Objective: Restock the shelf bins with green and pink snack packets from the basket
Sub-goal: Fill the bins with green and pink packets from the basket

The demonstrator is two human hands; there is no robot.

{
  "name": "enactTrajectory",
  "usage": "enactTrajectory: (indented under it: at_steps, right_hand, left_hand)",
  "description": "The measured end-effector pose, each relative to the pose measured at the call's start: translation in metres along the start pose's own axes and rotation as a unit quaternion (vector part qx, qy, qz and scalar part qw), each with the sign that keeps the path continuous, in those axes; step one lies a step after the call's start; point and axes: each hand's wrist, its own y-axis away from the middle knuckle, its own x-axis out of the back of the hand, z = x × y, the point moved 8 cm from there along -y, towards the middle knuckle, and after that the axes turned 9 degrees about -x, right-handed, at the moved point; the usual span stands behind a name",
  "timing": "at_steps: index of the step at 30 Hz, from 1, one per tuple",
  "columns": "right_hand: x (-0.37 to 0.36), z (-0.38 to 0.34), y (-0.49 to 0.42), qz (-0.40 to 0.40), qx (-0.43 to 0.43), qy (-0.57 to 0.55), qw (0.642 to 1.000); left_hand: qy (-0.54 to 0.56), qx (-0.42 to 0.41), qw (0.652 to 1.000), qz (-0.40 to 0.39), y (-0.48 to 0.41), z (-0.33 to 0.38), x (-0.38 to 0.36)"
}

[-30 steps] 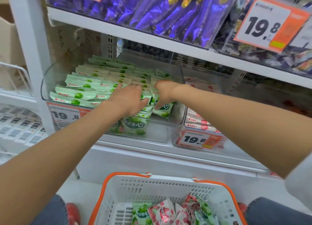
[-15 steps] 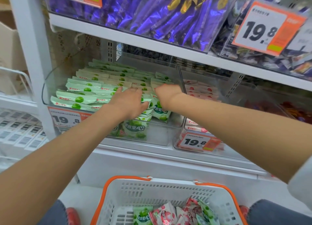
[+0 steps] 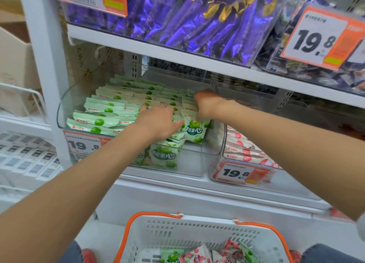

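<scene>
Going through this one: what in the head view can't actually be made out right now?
- Right hand: head view, fingers curl out of sight behind the hand among the green packets; its grip is unclear.
- Basket: bottom edge cuts it off; packet count unknown.
- Pink packets: right forearm covers part of them.
- Price tag: fine print too small and blurred.

The white shelf post (image 3: 42, 65) stands at my left. Right of it, a white shelf board (image 3: 158, 51) carries purple packets (image 3: 187, 16) and an orange-edged price card (image 3: 320, 35) reading 19.8. Left of the post I see a beige box (image 3: 15, 71), a wire rack (image 3: 37, 97) and rows of barcode labels (image 3: 25, 160). Below the post, the floor (image 3: 98, 235) is pale.
</scene>
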Motion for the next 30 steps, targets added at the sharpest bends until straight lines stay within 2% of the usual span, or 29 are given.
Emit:
enactTrajectory:
  at_steps: [3, 6, 8, 12, 14, 23, 30]
  right_hand:
    - [0.001, 0.002, -0.003, -0.002, 0.013, -0.025, 1.000]
    - [-0.005, 0.003, -0.016, -0.047, 0.027, -0.015, 0.998]
    - [-0.004, 0.004, -0.021, -0.061, 0.030, -0.013, 0.998]
    - [0.004, 0.005, -0.023, -0.035, 0.055, -0.069, 0.995]
    - [-0.004, 0.006, -0.021, -0.058, 0.062, -0.049, 0.995]
    - [-0.016, -0.003, -0.023, -0.052, 0.071, 0.016, 0.996]
    - [-0.019, -0.004, -0.023, -0.043, 0.064, 0.034, 0.996]
  left_hand:
    - [-0.004, 0.013, 0.999, 0.052, -0.005, 0.000, 0.013]
    - [0.025, 0.009, 0.995, 0.092, -0.014, -0.001, 0.020]
    - [0.065, 0.006, 0.994, 0.085, -0.022, -0.002, 0.019]
    - [0.120, -0.021, 0.992, 0.039, -0.037, -0.008, 0.011]
    - [0.129, -0.038, 0.990, 0.035, -0.042, -0.013, 0.008]
    - [0.127, -0.042, 0.986, 0.104, -0.048, -0.025, 0.006]
    - [0.138, -0.037, 0.982, 0.120, -0.044, -0.024, 0.009]
